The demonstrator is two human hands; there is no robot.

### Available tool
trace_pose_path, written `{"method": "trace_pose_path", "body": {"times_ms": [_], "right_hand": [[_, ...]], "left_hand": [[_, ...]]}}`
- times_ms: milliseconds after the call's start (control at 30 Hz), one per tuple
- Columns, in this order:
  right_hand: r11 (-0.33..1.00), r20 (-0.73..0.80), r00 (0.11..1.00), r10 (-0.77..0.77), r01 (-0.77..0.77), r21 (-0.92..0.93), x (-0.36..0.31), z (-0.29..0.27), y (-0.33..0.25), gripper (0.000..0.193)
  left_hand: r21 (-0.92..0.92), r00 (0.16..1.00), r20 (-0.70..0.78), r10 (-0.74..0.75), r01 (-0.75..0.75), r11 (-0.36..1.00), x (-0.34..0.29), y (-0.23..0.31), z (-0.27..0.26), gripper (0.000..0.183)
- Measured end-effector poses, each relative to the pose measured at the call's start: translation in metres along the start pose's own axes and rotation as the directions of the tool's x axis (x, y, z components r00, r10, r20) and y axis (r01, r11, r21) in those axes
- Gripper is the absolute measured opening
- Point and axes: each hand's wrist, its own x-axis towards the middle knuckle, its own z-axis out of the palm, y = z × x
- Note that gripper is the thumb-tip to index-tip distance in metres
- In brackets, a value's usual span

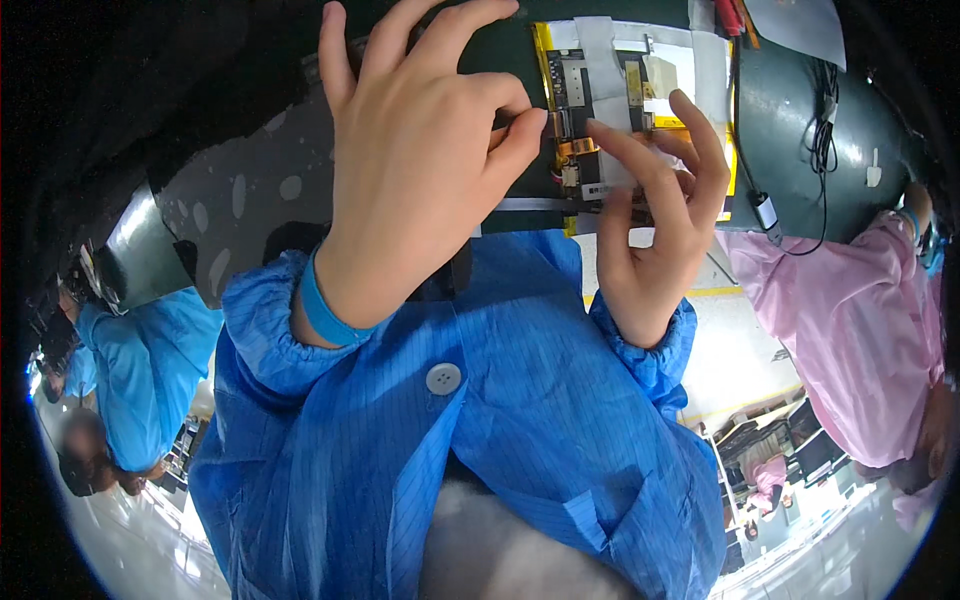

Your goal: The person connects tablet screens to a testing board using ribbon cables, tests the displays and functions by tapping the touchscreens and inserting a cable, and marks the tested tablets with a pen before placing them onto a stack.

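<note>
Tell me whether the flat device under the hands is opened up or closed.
Opened up: the device shows bare circuit boards, a yellow-edged panel and an orange flex strip.

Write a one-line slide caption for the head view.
Left hand and right hand pinch parts on an opened device at a green bench.

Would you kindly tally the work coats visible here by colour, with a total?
Blue coats: 2, the wearer's own and a co-worker's at the left
Pink coats: 2, a co-worker's at the right and a small distant one
Total: 4
</note>
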Motion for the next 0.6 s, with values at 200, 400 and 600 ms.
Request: {"method": "trace_pose_path", "body": {"times_ms": [200, 400, 600], "right_hand": [[0.968, 0.053, 0.994, -0.1, 0.109, -0.228, -0.0026, 0.0035, 0.0018, 0.05], [0.961, 0.038, 0.993, -0.108, 0.114, -0.252, -0.0047, 0.0059, 0.0019, 0.049], [0.954, 0.055, 0.992, -0.117, 0.128, -0.27, -0.0038, 0.0073, -0.0016, 0.049]], "left_hand": [[0.004, 0.999, -0.021, 0.027, -0.027, 1.0, -0.0028, -0.0011, 0.0011, 0.019], [0.002, 0.998, -0.046, 0.052, -0.052, 0.999, -0.0045, -0.0039, 0.0037, 0.018], [-0.007, 0.997, -0.043, 0.058, -0.059, 0.998, -0.0043, -0.0055, 0.0032, 0.017]]}}
